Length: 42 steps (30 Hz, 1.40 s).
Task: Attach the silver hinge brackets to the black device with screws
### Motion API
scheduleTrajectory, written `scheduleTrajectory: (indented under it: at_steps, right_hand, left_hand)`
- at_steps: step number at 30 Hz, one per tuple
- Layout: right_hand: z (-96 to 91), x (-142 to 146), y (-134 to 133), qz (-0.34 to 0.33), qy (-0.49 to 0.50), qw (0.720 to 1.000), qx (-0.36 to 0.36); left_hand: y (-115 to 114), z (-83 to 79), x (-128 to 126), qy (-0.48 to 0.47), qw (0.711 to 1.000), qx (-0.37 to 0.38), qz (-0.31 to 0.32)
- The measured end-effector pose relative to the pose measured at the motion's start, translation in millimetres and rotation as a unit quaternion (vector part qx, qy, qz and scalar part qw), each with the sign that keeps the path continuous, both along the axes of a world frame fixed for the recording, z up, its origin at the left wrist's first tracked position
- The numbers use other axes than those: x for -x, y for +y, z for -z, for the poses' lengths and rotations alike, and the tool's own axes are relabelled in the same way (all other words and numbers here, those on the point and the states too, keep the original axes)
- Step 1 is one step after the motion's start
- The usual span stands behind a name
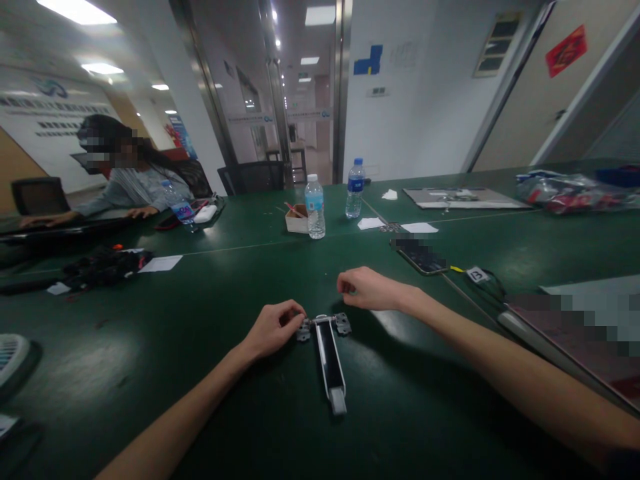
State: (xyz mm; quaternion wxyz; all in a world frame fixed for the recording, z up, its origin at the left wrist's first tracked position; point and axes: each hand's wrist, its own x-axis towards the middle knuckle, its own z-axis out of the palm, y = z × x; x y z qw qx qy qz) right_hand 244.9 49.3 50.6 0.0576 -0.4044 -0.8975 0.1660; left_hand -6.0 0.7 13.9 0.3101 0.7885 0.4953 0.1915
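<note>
A long narrow device with a black face and pale frame [330, 363] lies on the green table, its grey end piece [338, 401] toward me. At its far end, small metal hinge plates stick out to both sides. My left hand [273, 328] is closed, thumb and forefinger pinching the left hinge plate [303, 331]. Beyond the right hinge plate [343, 324], my right hand [369, 289] hovers above the table with its fingers curled together. Whatever those fingertips may hold is too small or hidden to make out.
Two water bottles [315, 210] [355, 193] and a small box [297, 220] stand ahead. A phone [420, 255] and a laptop [565, 340] lie at right. Black tangled items [103, 268] are at left. A person [143, 180] sits at the far left.
</note>
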Motion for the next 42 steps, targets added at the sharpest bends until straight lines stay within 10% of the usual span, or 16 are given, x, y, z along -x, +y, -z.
scheduleTrajectory:
  at_steps: [17,42]
  right_hand:
    - [-3.4,42.4,-44.4,-0.094,0.105,0.99,0.013]
    - [3.6,54.8,-38.9,-0.141,0.081,0.987,-0.006]
  left_hand:
    - [1.5,-1.9,-1.3,-0.075,0.996,-0.02,-0.034]
    - [3.2,-2.4,-0.9,-0.124,0.99,-0.026,-0.061]
